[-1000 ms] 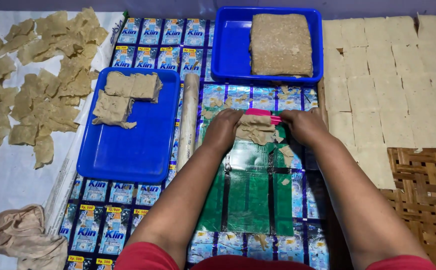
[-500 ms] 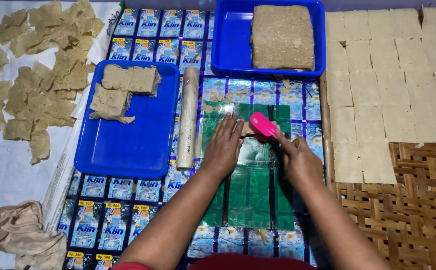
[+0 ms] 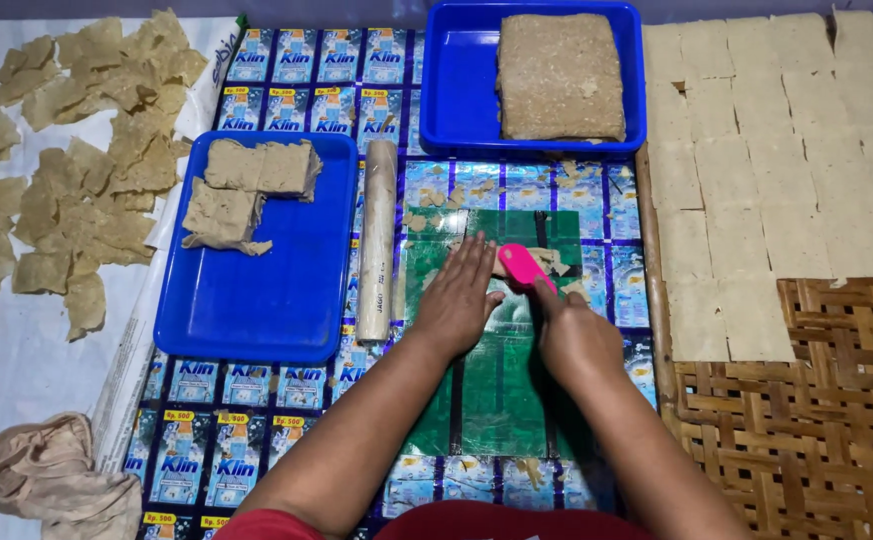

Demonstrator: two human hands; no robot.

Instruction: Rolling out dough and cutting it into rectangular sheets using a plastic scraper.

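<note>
Head view: we saw the left hand (image 3: pixel 457 300) laid flat, fingers spread and gripping nothing, on the green mat (image 3: pixel 497 370) at the middle of the printed plastic sheet (image 3: pixel 287 90), steadying a thin scrap of dough (image 3: pixel 549 262). The right hand (image 3: pixel 572 335) had its fingers closed around a pink-handled cutter (image 3: pixel 525 265), which lay over that scrap just beyond the left fingertips. The pink handle's long axis ran diagonally, from the right hand up and to the left; a dark, narrow part continued away from the person, toward the far blue tray (image 3: pixel 467 100) holding a dough slab (image 3: pixel 560 75). We judged that the cut would go well with the left hand pressing close beside the line, fingertips kept clear of the edge, and the cutter drawn in one even stroke. A rolling pin (image 3: pixel 378 240) lay lengthwise beside the near blue tray (image 3: pixel 257 300).
</note>
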